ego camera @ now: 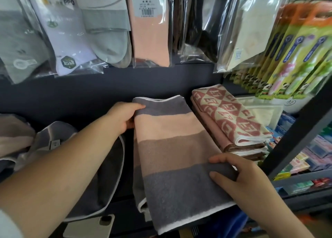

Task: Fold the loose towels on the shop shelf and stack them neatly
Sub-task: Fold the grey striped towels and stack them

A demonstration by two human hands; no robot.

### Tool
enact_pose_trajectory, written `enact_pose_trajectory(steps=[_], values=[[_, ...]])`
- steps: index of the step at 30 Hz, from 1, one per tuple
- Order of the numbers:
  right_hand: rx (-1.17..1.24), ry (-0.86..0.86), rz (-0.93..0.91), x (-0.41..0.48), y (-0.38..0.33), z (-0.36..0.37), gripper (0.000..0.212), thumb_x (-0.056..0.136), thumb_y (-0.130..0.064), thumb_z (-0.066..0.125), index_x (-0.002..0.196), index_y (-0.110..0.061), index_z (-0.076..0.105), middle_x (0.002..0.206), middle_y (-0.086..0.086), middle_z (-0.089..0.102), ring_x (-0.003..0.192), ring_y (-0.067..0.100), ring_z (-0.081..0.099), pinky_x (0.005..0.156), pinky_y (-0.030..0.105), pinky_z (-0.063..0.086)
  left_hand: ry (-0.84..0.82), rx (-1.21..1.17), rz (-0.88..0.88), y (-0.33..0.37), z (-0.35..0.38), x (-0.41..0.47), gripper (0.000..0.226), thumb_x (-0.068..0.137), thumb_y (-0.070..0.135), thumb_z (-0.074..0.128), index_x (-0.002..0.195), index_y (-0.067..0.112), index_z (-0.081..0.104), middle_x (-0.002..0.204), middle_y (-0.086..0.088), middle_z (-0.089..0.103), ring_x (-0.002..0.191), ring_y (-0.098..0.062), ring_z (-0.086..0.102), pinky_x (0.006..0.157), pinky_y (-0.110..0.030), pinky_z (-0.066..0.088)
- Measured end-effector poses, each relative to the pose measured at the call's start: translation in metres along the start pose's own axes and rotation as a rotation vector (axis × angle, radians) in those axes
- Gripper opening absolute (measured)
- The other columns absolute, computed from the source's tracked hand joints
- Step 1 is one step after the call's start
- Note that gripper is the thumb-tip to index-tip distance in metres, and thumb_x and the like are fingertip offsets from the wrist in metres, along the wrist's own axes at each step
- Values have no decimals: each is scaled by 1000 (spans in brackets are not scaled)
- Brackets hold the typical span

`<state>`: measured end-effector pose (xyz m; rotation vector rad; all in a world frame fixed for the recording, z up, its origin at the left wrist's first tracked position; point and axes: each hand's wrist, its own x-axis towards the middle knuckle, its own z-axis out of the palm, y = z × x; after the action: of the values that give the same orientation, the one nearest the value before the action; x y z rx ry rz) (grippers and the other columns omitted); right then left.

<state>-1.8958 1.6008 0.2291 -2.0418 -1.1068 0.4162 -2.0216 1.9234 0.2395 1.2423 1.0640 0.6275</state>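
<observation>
- Pinching the far-left corner of the striped towel (167,148), the fingers of the left hand (124,117) curl round its grey edge.
- Right hand (240,178): thumb and fingers pinch the near grey band.
- The towel lies on the shelf (89,94), long axis near-to-far, just left of the folded stack (233,122).

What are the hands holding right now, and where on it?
Both hold the striped towel. The left hand grips its left edge at the far grey band; the right hand pinches its right edge at the near grey band.
</observation>
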Motion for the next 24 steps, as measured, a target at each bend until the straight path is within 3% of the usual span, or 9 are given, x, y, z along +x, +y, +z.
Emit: enact_pose_trajectory(steps=[4, 8, 10, 12, 15, 17, 19, 22, 24], values=[[44, 134, -104, 4, -11, -5, 39, 79, -9, 80, 99, -42, 72, 103, -34, 66, 101, -13, 59, 80, 0, 39, 30, 68, 236, 22, 11, 14, 9, 93, 10, 69, 99, 17, 71, 97, -8, 75, 85, -20, 73, 68, -33, 56], [-34, 101, -95, 12, -25, -5, 30, 81, -37, 74, 106, -50, 63, 103, -33, 63, 102, -11, 56, 81, 3, 41, 81, 135, 330, 33, 17, 36, 10, 96, 20, 67, 105, 21, 68, 104, -7, 74, 91, -19, 71, 72, -33, 56], [-220, -54, -27, 14, -31, -3, 41, 85, -57, 65, 124, -53, 53, 107, -30, 59, 99, -4, 57, 79, 8, 43, 102, 260, 281, 25, 14, 47, 17, 92, 29, 72, 105, 19, 67, 104, -8, 73, 87, -21, 68, 65, -32, 54], [-504, -123, 11, 13, -37, -2, 62, 87, -72, 51, 143, -53, 32, 123, -21, 58, 107, 5, 60, 79, 16, 46, 156, 375, 293, 14, 4, 51, 36, 87, 36, 77, 115, 17, 66, 106, -8, 70, 87, -23, 66, 67, -30, 50], [-723, 52, -33, 12, -54, -6, 70, 81, -81, 36, 145, -59, 17, 137, -21, 55, 107, 12, 67, 78, 31, 56, 183, 470, 403, 0, -25, 39, 37, 85, 37, 79, 115, 19, 68, 97, -1, 67, 82, -16, 62, 73, -27, 46], [-644, 163, -140, 11, -69, -5, 63, 76, -83, 32, 137, -65, 26, 126, -19, 64, 89, 18, 72, 63, 35, 58, 156, 576, 437, -12, -52, 19, 26, 86, 38, 79, 106, 23, 69, 87, 4, 65, 77, -12, 61, 70, -26, 46], [-521, 191, -208, 16, -82, 1, 55, 79, -83, 35, 129, -62, 36, 117, -15, 68, 78, 21, 72, 59, 41, 60, 148, 735, 449, -31, -86, -1, 25, 84, 43, 78, 102, 28, 68, 91, 6, 66, 83, -15, 65, 76, -29, 51], [-613, 133, -229, 27, -104, 24, 52, 81, -76, 42, 122, -46, 54, 100, -10, 70, 73, 23, 70, 56, 42, 59, 235, 1034, 493, -60, -142, -33, 56, 77, 69, 62, 111, 26, 69, 106, 0, 67, 99, -23, 64, 88, -40, 52], [-705, 26, -251, 35, -125, 46, 56, 78, -80, 35, 122, -48, 49, 96, -13, 68, 77, 20, 68, 60, 39, 58, 331, 1238, 463, -81, -177, -51, 77, 72, 82, 42, 123, 29, 67, 121, -3, 66, 112, -32, 60, 96, -44, 48]])
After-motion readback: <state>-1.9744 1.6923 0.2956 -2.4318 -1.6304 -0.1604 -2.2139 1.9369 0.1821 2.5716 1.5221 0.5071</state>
